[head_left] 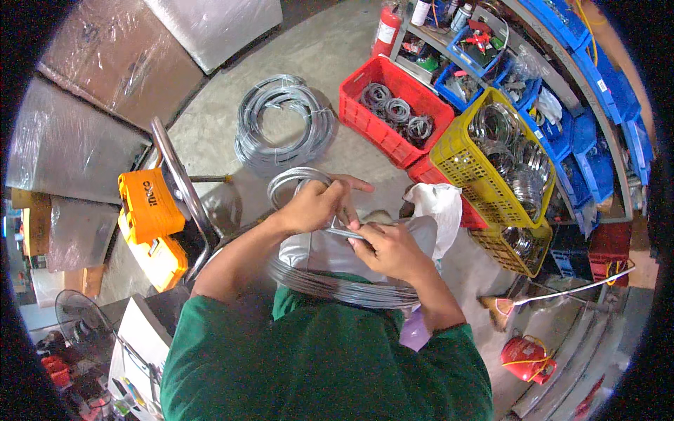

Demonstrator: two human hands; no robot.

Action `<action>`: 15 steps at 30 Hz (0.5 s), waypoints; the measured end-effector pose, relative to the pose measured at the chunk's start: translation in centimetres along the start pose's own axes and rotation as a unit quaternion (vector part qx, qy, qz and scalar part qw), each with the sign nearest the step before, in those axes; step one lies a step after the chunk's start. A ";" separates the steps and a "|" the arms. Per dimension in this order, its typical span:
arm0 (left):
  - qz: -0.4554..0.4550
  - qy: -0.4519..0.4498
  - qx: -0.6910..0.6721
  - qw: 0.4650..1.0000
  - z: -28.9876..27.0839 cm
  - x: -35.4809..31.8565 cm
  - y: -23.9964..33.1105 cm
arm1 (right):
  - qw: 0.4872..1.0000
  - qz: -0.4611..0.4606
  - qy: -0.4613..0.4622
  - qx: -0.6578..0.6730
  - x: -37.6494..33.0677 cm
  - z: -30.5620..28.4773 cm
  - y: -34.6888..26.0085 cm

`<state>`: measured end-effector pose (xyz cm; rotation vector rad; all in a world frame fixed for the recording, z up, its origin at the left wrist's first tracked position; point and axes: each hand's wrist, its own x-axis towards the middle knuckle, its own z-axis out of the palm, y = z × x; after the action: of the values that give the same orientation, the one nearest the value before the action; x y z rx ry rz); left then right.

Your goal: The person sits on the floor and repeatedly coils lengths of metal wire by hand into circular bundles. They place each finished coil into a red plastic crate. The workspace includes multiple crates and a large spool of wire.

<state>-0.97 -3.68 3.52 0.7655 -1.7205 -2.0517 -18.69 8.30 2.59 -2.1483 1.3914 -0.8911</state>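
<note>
In front of my body, my left hand is closed round a small coil of grey wire rope, one finger sticking out to the right. The coil's loop shows beyond that hand's knuckles. My right hand pinches the coil's lower strands close to the left fingertips; the exact grip there is partly hidden. Across my lap lies a larger coil of wire, its strands passing beneath both forearms. Another big coil of wire rests on the floor ahead.
A red crate and a yellow crate hold small wire coils at the right. Blue bins line a shelf behind them. A white sack lies beside my right hand. Orange cases and a metal bar stand left.
</note>
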 end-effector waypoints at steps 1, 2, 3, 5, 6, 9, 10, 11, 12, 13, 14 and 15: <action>-0.012 0.014 -0.011 1.000 0.0 0.0 -0.2 | 0.997 -0.028 -0.008 -0.076 0.4 -0.4 -0.1; -0.001 0.015 -0.024 1.000 0.0 0.1 -0.5 | 0.996 -0.035 0.007 -0.083 0.7 -0.7 -0.1; -0.018 0.034 -0.004 0.999 -0.1 0.2 -0.7 | 0.994 -0.040 0.021 -0.101 1.0 -1.0 -0.2; 0.003 0.050 0.024 0.998 0.0 0.3 -1.1 | 0.988 -0.048 0.041 -0.137 1.4 -1.4 -0.3; 0.001 0.051 0.060 0.997 -0.1 0.4 -1.2 | 0.985 -0.052 0.049 -0.157 1.6 -1.6 -0.3; -0.011 0.049 0.103 0.993 0.1 0.2 -1.3 | 0.976 -0.058 0.064 -0.202 2.1 -2.3 0.1; -0.043 0.038 0.082 0.995 0.2 0.0 -1.2 | 0.973 -0.060 0.067 -0.214 2.3 -2.6 0.3; -0.070 0.022 0.052 0.996 0.4 -0.3 -1.0 | 0.975 -0.057 0.063 -0.207 2.7 -3.0 0.6; -0.071 0.010 0.091 0.993 0.6 -0.6 -0.7 | 0.977 -0.053 0.059 -0.199 3.1 -3.5 1.0; -0.068 -0.007 0.120 0.990 0.9 -0.8 -0.3 | 0.978 -0.054 0.062 -0.190 3.5 -4.0 1.3; -0.058 -0.023 0.156 0.986 1.2 -1.0 0.0 | 0.977 -0.075 0.046 -0.192 4.0 -4.6 1.5; -0.051 -0.042 0.201 0.977 1.6 -1.1 0.3 | 0.975 -0.099 0.038 -0.193 4.4 -5.3 1.7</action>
<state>-1.07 -1.83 4.21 0.9126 -2.2265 -1.8403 -22.22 3.51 6.45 -2.6066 1.5068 -0.8349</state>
